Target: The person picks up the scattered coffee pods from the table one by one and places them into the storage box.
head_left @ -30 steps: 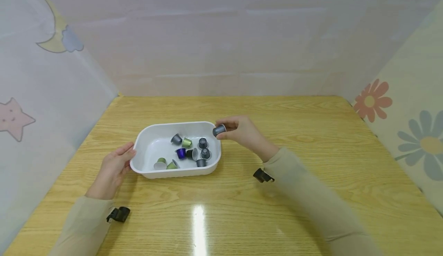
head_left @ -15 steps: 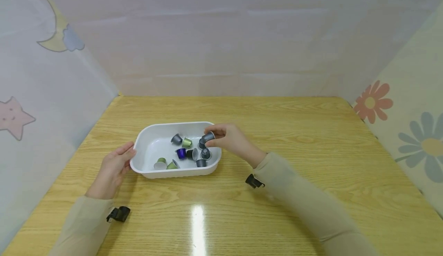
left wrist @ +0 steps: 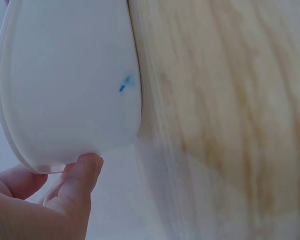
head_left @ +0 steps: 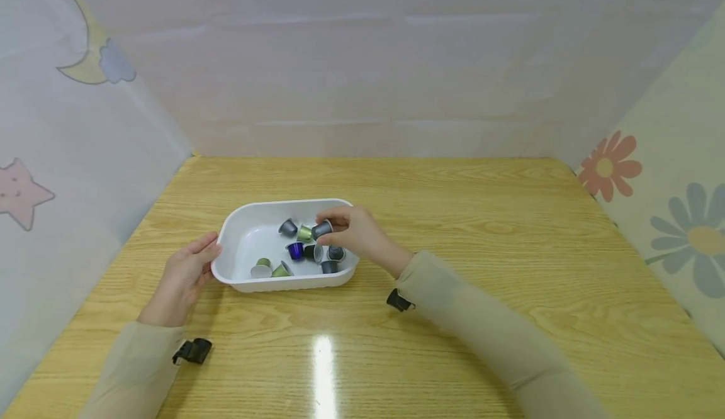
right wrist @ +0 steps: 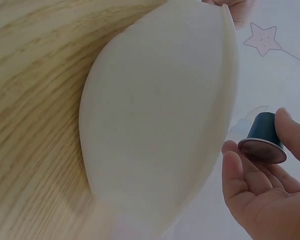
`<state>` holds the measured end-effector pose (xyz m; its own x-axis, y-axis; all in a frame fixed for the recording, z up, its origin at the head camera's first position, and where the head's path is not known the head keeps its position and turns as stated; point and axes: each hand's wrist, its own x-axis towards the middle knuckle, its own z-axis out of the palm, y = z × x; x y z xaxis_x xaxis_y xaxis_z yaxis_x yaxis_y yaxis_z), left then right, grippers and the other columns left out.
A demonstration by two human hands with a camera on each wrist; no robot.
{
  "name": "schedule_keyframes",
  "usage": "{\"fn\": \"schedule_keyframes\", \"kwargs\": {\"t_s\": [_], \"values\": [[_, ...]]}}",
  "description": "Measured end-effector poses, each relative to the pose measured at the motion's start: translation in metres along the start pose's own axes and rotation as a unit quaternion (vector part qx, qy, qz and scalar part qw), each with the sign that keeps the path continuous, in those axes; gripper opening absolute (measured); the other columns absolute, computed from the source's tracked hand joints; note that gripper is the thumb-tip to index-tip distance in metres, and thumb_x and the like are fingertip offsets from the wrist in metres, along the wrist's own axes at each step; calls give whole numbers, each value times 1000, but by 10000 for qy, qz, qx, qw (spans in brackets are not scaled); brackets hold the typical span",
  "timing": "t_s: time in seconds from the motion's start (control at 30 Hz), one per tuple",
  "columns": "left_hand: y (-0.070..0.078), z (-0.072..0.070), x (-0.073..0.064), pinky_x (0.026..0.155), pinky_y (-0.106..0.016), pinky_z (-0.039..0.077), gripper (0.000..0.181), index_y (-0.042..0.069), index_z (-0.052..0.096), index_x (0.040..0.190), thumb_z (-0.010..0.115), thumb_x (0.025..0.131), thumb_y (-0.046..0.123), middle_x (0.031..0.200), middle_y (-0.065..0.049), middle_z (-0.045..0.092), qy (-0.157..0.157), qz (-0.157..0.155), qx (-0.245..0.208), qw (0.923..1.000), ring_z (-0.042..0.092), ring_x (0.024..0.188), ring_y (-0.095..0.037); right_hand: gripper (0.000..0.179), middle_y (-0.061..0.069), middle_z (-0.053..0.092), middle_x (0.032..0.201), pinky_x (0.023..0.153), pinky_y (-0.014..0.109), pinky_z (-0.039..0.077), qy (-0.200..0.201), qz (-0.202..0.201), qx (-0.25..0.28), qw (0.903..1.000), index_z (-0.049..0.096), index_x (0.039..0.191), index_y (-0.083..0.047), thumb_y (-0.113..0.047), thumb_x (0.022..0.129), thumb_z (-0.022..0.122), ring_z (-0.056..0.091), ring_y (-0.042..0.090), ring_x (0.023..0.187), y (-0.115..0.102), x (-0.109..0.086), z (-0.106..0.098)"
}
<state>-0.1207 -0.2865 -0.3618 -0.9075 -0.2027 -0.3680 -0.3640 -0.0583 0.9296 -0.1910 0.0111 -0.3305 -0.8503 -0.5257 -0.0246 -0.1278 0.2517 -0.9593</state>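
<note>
A white oval-cornered tub (head_left: 243, 217) stands on the table with several coffee capsules inside. Its left end is gripped by my left hand (head_left: 184, 274), and the left wrist view shows the fingers and thumb (left wrist: 77, 185) around the rim. Over the tub's right part, my right hand (head_left: 362, 236) pinches a dark grey-blue coffee capsule (head_left: 322, 229), which looks teal in the right wrist view (right wrist: 264, 132). Below and around it lie a light green capsule (head_left: 304, 234), a blue-violet capsule (head_left: 296, 251), a black capsule (head_left: 313, 253) and grey capsules (head_left: 336, 253); the hand hides part of that end.
The wooden table (head_left: 453, 217) reaches back to a pale fabric wall (head_left: 368, 79). Patterned side panels stand left and right. A black wrist camera (head_left: 192, 350) sits at the left cuff and another camera (head_left: 399, 300) at the right cuff.
My right hand has moved left with the pinched capsule, from the tub's right rim to above the capsules inside. The left hand and the tub stay where they were.
</note>
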Motion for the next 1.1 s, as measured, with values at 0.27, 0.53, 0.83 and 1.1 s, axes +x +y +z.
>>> {"fn": "schedule_keyframes", "kwargs": {"t_s": [0.27,0.53,0.83,1.1], "values": [[0,-1,0,78,-13,46,62,6,17,155,49,103,20,160,-13,14,-20,-16,42,10000,55,88,9,42,14,65,119,90,25,49,-39,-133,-438,9989,64,122,5,-4,83,77,62,22,108,1,5,14],[0,0,-1,78,-14,47,64,6,18,155,51,102,23,159,-15,16,-52,42,134,9999,56,89,8,36,11,64,124,95,29,47,-121,-75,-732,9972,67,118,1,-7,84,77,59,22,114,1,4,25],[0,-1,0,78,-14,47,65,6,18,155,52,102,23,158,-11,20,-98,40,49,9999,57,90,8,39,11,62,128,98,32,45,-179,-118,-1063,9941,67,120,0,-8,83,78,57,24,117,5,5,30],[-1,0,1,76,-14,47,62,7,17,155,51,103,18,159,-12,16,-79,18,-1,10000,56,88,11,46,13,58,134,102,32,42,-343,-299,-1179,9920,61,129,0,-13,88,74,53,25,124,10,5,31]]}}
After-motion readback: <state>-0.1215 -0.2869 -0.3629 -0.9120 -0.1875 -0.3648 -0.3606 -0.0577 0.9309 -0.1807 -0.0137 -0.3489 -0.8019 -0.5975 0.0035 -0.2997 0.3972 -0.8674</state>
